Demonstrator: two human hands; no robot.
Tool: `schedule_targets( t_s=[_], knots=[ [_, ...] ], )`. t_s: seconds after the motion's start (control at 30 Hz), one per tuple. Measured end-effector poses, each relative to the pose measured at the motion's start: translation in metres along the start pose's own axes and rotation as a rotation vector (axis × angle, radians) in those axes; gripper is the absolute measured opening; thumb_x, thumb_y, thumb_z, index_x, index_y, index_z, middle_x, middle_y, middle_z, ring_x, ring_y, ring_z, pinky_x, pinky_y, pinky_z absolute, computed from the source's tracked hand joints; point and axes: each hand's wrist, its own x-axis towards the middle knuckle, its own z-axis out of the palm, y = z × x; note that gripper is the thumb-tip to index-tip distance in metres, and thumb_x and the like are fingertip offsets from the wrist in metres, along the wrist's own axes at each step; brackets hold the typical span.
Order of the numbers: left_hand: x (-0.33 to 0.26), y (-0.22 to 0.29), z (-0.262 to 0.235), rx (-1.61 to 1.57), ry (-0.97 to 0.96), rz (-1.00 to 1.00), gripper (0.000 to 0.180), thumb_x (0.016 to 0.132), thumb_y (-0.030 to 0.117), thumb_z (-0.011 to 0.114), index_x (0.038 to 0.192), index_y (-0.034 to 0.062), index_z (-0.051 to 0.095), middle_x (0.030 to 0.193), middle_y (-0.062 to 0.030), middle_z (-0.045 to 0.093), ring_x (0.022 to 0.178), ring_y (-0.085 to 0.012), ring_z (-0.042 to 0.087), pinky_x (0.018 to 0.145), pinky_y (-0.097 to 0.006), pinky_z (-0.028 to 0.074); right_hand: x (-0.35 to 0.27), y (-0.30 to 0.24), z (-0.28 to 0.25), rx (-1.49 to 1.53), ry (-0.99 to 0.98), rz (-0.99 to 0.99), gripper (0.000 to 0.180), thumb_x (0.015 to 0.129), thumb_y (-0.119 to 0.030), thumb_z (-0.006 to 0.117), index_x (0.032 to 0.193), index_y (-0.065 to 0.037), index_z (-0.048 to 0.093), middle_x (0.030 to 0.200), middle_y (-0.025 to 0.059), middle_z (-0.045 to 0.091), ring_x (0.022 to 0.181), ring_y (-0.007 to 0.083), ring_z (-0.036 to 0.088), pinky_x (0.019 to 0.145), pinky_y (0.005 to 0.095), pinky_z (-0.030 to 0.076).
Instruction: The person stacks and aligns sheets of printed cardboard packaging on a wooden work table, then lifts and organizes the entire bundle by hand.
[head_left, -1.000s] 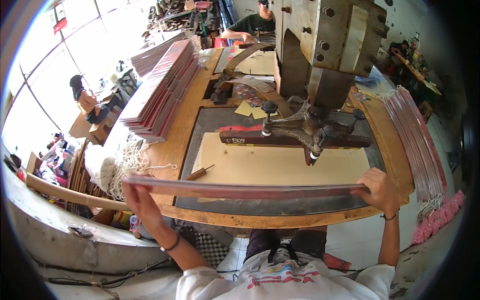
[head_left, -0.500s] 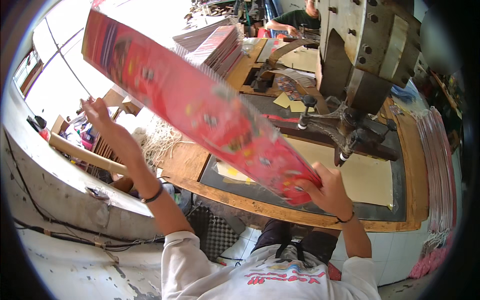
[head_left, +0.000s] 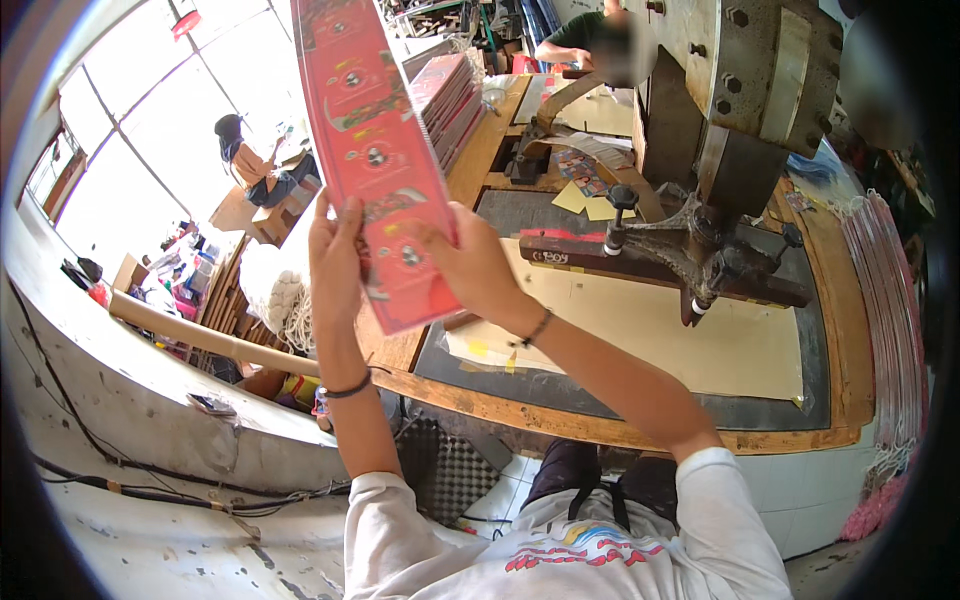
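Note:
A long red stack of printed sheets (head_left: pixel 375 130) stands tilted up over the left side of the worktable, its far end running out of the top of the picture. My left hand (head_left: pixel 338 250) grips its left edge near the lower end. On the opposite edge, my right hand (head_left: pixel 475 265) is closed round the stack with the thumb over its face. To the right, a dark press head with a knobbed, several-armed clamp (head_left: pixel 690 250) stands over a beige sheet (head_left: pixel 650 340) on the dark table bed.
A person (head_left: pixel 570 42) works at the table's far side; another (head_left: pixel 250 165) sits by the window. More stacked red sheets (head_left: pixel 445 95) lie at the back. White cord (head_left: pixel 275 290) is heaped at left. Long bundled strips (head_left: pixel 885 330) hang at right. The wooden table edge (head_left: pixel 610 418) runs before me.
The red stack has swung from a slant across the table to a steeper, nearly upright pose at left. My right hand moved left with it, and my left hand has taken hold.

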Motion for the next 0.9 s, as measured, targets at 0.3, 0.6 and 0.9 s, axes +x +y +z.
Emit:
schedule_targets(
  t_s=[0.3, 0.6, 0.9],
  knots=[
    [0.151, 0.012, -0.062, 0.173, -0.107, -0.123, 0.051, 0.101, 0.025, 0.060, 0.142, -0.0013, 0.049, 0.091, -0.0079, 0.071, 0.074, -0.0095, 0.063, 0.064, -0.023, 0.051, 0.153, 0.055, 0.086, -0.153, 0.024, -0.087, 0.049, 0.099, -0.041, 0.060, 0.093, 0.008, 0.062, 0.081, 0.0149, 0.070, 0.073, 0.0210, 0.067, 0.068, 0.0362, 0.052],
    [0.221, -0.145, -0.067, 1.106, -0.113, -0.183, 0.066, 0.099, 0.051, 0.049, 0.132, -0.0042, 0.057, 0.135, -0.0288, 0.059, 0.129, -0.0410, 0.055, 0.108, -0.045, 0.043, 0.161, 0.110, 0.049, -0.634, -0.453, 0.295, 0.071, 0.099, -0.061, 0.048, 0.101, 0.008, 0.064, 0.087, 0.0213, 0.070, 0.076, 0.0285, 0.070, 0.075, 0.0398, 0.055],
    [0.235, -0.142, -0.089, 1.086, -0.090, -0.121, 0.069, 0.094, 0.055, 0.055, 0.128, -0.0048, 0.062, 0.127, -0.0303, 0.063, 0.121, -0.0410, 0.061, 0.105, -0.043, 0.045, 0.137, 0.168, 0.099, -0.083, 0.022, 0.301, 0.072, 0.095, -0.054, 0.064, 0.126, 0.009, 0.049, 0.102, 0.0141, 0.067, 0.086, 0.0185, 0.066, 0.077, 0.0333, 0.053]
  ],
)
